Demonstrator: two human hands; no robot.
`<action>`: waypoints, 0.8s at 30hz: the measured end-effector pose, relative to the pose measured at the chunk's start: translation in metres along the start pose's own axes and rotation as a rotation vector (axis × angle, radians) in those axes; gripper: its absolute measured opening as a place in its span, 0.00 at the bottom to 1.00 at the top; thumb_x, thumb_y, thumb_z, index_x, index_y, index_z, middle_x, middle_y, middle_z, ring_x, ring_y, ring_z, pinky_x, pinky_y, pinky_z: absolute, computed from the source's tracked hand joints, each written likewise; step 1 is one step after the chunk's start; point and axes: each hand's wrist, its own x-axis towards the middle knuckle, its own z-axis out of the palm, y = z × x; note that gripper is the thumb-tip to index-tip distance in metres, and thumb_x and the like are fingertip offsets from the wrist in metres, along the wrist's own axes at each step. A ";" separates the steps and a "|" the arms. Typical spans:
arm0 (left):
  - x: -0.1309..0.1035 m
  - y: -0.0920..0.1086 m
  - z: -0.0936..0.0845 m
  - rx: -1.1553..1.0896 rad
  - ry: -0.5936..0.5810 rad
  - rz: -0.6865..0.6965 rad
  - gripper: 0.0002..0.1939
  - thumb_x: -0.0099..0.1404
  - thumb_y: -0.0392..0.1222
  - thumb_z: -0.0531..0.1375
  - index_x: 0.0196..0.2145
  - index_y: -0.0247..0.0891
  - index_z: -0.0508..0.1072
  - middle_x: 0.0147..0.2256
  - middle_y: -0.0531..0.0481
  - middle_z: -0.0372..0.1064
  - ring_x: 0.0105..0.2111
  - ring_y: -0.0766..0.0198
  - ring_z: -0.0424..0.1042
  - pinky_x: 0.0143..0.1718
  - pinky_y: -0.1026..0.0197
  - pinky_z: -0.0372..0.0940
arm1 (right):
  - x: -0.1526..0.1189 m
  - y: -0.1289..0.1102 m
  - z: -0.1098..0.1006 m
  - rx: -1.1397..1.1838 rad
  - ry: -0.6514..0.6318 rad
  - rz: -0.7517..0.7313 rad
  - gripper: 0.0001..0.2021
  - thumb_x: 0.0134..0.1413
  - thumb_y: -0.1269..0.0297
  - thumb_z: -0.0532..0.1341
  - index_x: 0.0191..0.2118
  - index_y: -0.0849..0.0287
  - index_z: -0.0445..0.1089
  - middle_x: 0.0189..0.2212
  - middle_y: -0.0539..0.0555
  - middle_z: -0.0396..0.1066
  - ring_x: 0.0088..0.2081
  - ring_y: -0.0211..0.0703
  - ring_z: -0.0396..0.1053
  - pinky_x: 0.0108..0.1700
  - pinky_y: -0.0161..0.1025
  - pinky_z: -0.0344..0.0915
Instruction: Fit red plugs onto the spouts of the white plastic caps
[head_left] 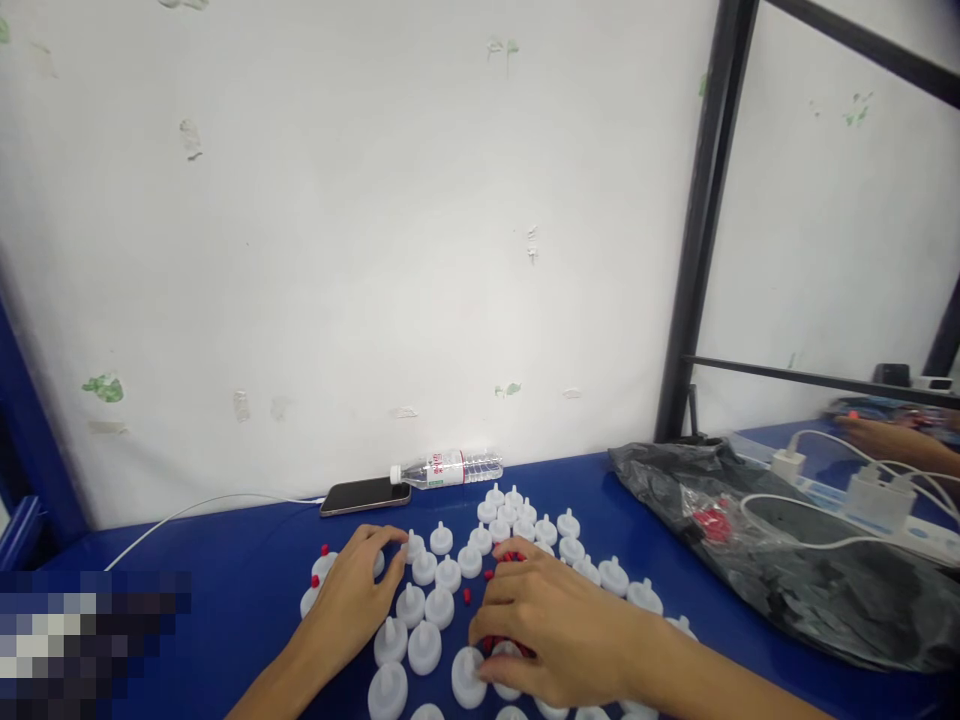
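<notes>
Right hand (547,615) first — palm down, fingers curled over a pile of red tips (467,597), thumb out beside a white nozzle cap (469,678); whether anything is pinched beneath, I can't tell. Left hand (356,580) comes in low, thumb and forefinger parted in a C, fingertips right up by another white cap (412,546) — contact unclear, nothing visibly gripped. White caps crowd between and around both hands on the blue table (225,560). Two red-topped caps (308,602) sit left of the left hand. Beyond lie a phone (366,497) and a bottle (454,468); black plastic (795,590) sprawls at right.
</notes>
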 end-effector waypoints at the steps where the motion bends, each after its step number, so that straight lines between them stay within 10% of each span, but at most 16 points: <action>1: 0.000 -0.001 0.000 -0.001 0.001 0.003 0.18 0.67 0.52 0.52 0.44 0.41 0.77 0.47 0.42 0.74 0.50 0.50 0.73 0.55 0.47 0.66 | 0.000 0.000 0.000 -0.012 -0.002 -0.005 0.10 0.64 0.55 0.60 0.40 0.54 0.74 0.31 0.48 0.77 0.37 0.38 0.72 0.56 0.41 0.55; 8: 0.001 -0.006 0.000 -0.026 -0.020 0.036 0.21 0.70 0.54 0.51 0.54 0.46 0.74 0.50 0.45 0.71 0.50 0.53 0.72 0.54 0.49 0.67 | 0.001 -0.002 -0.004 -0.066 -0.008 -0.027 0.09 0.66 0.58 0.58 0.39 0.54 0.73 0.29 0.46 0.75 0.36 0.37 0.71 0.56 0.39 0.54; 24: 0.004 0.012 -0.010 -0.093 0.032 0.052 0.12 0.72 0.51 0.48 0.41 0.45 0.67 0.42 0.49 0.76 0.46 0.56 0.75 0.49 0.55 0.67 | 0.002 -0.005 -0.009 -0.076 0.145 0.069 0.15 0.72 0.60 0.50 0.38 0.56 0.71 0.32 0.48 0.74 0.34 0.37 0.68 0.53 0.42 0.54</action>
